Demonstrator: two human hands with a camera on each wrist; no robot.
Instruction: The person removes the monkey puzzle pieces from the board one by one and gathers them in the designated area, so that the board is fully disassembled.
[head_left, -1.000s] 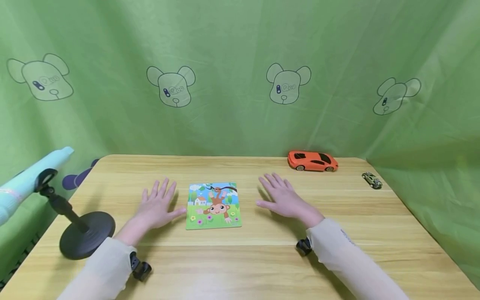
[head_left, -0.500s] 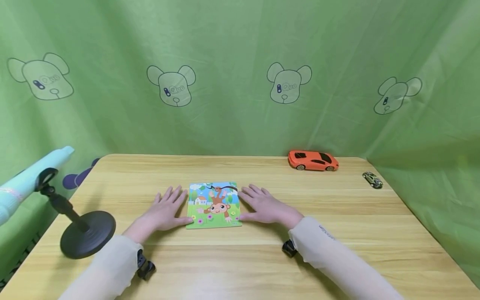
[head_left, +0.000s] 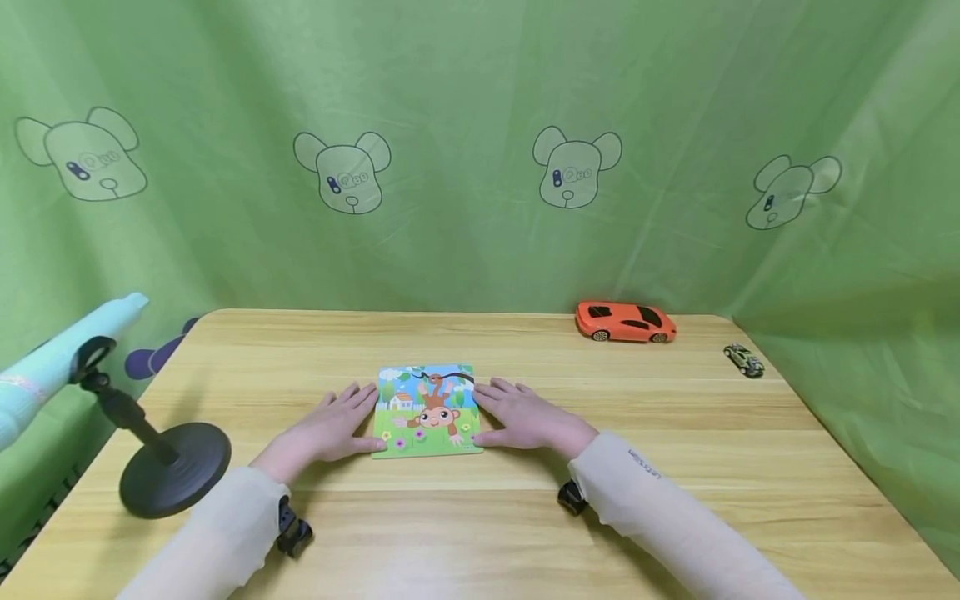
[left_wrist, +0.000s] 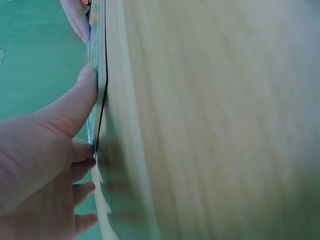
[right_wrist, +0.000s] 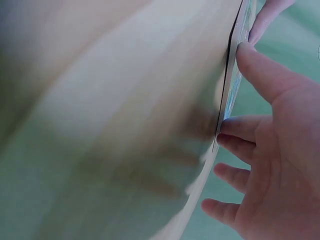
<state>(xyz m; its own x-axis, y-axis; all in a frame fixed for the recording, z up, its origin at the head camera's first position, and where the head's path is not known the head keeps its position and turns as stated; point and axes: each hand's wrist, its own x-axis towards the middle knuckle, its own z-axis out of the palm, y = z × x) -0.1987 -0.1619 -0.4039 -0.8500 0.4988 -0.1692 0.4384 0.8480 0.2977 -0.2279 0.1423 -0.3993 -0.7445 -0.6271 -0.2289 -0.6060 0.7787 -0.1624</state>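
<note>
A square, thin board with a cartoon monkey picture [head_left: 425,411], like a child's jigsaw puzzle, lies flat on the wooden table. My left hand [head_left: 333,427] is at its left edge, thumb over the lower left corner and the fingers extended along the side. On the opposite edge my right hand [head_left: 525,419] mirrors it, its thumb at the lower right and fingertips right at the border. The left wrist view has the left thumb [left_wrist: 80,100] on the board's edge, the outer fingers spread apart. In the right wrist view the right thumb [right_wrist: 260,70] touches the edge likewise.
An orange toy car [head_left: 625,322] stands at the table's back edge, right of centre. Farther right is a small patterned toy car [head_left: 743,361]. A black stand with a round base [head_left: 175,471] is on the left, beside a light-blue object [head_left: 67,354]. Green curtains [head_left: 465,83] surround the table.
Both hands have moved inward from either side to the board's edges, the right one travelling farther. The board and the toy cars have stayed in place.
</note>
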